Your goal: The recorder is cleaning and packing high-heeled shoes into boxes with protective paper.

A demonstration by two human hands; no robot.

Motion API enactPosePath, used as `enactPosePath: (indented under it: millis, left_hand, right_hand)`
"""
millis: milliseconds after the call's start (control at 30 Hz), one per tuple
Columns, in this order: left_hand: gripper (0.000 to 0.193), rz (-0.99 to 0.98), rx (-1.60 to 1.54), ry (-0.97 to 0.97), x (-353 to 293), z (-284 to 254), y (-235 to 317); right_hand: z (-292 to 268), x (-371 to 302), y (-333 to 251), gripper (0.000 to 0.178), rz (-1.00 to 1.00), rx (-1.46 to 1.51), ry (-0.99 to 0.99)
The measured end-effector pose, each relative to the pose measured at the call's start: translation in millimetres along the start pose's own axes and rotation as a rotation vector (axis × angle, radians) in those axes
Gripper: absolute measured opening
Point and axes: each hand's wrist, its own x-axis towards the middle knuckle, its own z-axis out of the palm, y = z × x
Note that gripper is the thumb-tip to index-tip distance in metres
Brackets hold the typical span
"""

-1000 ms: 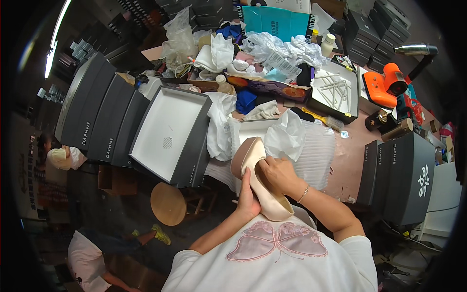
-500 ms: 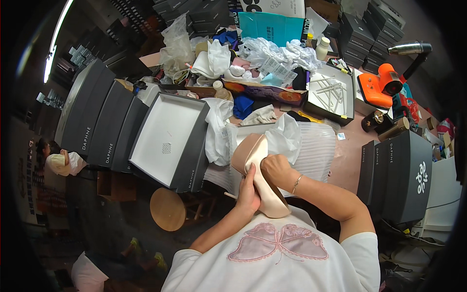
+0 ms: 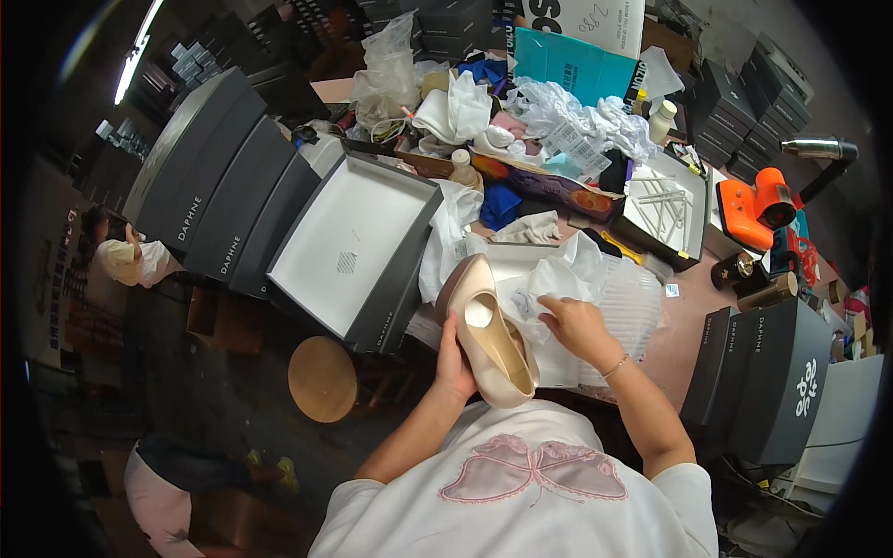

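In my left hand (image 3: pixel 453 365) is a beige slip-on shoe (image 3: pixel 502 367), gripped by its side with the toe end pointing away. Its opening faces up, and a white rounded piece (image 3: pixel 480 312) shows inside. My right hand (image 3: pixel 579 329) is just right of the shoe, with bent fingers closed at the edge of white tissue paper (image 3: pixel 569 274). That paper lies crumpled over an open white-lined box (image 3: pixel 555 370), which the shoe and hand partly cover.
To the left, an open dark shoebox (image 3: pixel 358 246) leans beside several closed dark shoeboxes (image 3: pixel 209 200). More boxes (image 3: pixel 758 372) stand at the right. Cluttered wrappings, a tray of white sticks (image 3: pixel 660 205) and an orange device (image 3: pixel 755 209) occupy the back. A round stool (image 3: pixel 322 379) stands lower left.
The shoe has been turned so that its opening shows upward. My right hand has moved from the shoe rightward to the tissue paper. The whole view has shifted slightly.
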Motion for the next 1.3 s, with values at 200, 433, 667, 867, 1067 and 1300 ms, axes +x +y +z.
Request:
enactPosePath:
  millis: [200,433,667,867,1067,1300]
  left_hand:
    - [0.064,-0.046,0.038,0.031,-19,12,-34]
    - [0.064,0.075,0.051,0.066,-12,-13,-18]
    - [0.07,0.167,0.121,-0.032,-11,3,-3]
    - [0.075,0.567,0.574,-0.242,-8,-13,-49]
    - [0.124,1.217,0.828,-0.304,-59,37,37]
    - [0.033,1.073,1.067,-0.679,-79,57,38]
  right_hand:
    - [22,32,-63,0.01,-0.364,-0.193,0.02]
    - [0,-8,-71,0.011,-0.363,-0.074,0.133]
    - [-5,-4,-36,0.041,0.235,0.971,0.115]
    - [-35,32,-100,0.056,0.516,2.627,0.162]
    - [-72,-7,-109,0.063,0.08,2.133,0.052]
    - [-90,-58,-119,0.078,-0.055,2.205,-0.265]
